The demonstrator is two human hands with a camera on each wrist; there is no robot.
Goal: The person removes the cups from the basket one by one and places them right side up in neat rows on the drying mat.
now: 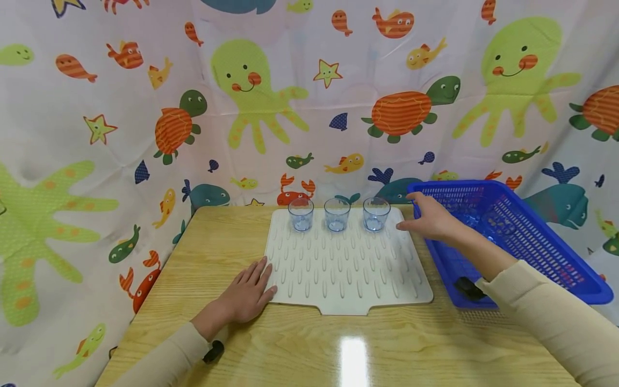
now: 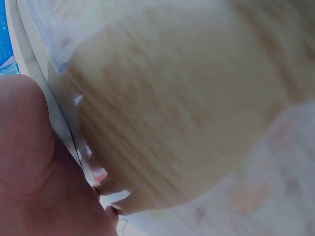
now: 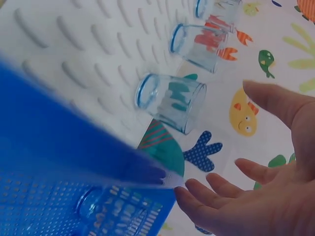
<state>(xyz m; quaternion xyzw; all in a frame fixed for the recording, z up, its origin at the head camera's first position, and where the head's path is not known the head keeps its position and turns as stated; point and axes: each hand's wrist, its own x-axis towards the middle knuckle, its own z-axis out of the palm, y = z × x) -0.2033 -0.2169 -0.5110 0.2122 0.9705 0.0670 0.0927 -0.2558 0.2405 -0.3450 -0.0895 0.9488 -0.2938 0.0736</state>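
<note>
Three clear, blue-tinted glasses stand upright in a row along the far edge of a white drying mat: a left one, a middle one and a right one. My right hand is between the right glass and the blue basket, thumb and fingers spread with nothing held. In the right wrist view that glass is apart from the fingers. My left hand lies on the table with its fingers extended at the mat's left edge. The left wrist view is mostly blurred.
A blue perforated plastic basket stands right of the mat, with more glasses inside. Its raised rim lies below my right forearm. A sea-animal patterned curtain hangs behind the wooden table and along its left side.
</note>
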